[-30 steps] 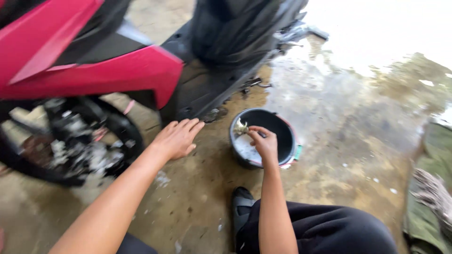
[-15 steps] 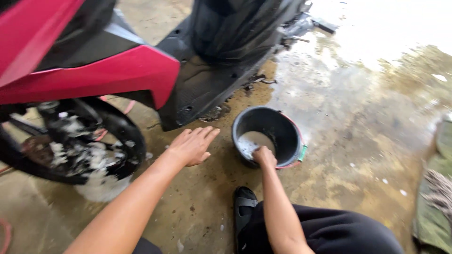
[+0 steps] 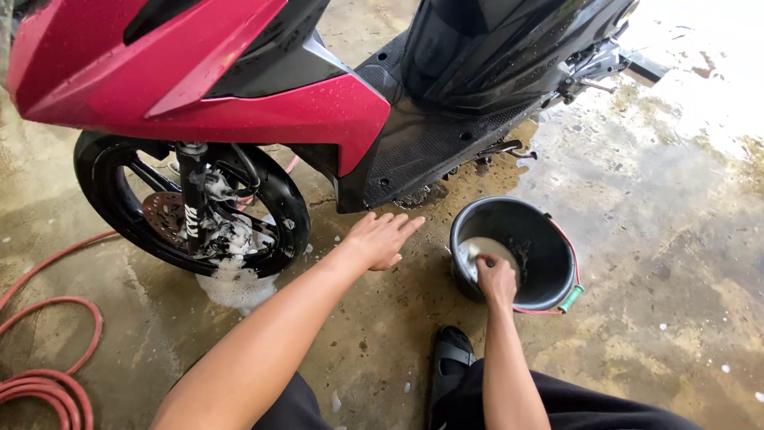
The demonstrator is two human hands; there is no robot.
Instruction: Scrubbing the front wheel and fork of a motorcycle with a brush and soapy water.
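Hands by the black bucket point(image 3: 549, 239), beside a red scooter point(image 3: 239, 87).
Left of the bucket, the left hand point(image 3: 380, 239) hovers, fingers spread flat, empty; the right hand point(image 3: 496, 279) dips inside the bucket, fingers curled on a pale sponge point(image 3: 477, 252).

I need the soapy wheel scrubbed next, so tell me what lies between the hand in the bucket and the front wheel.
The right hand is down inside the black bucket, so the bucket's wall is the first barrier. Beyond it, the open left hand hovers over the wet floor, directly between the bucket and the foam-covered front wheel.
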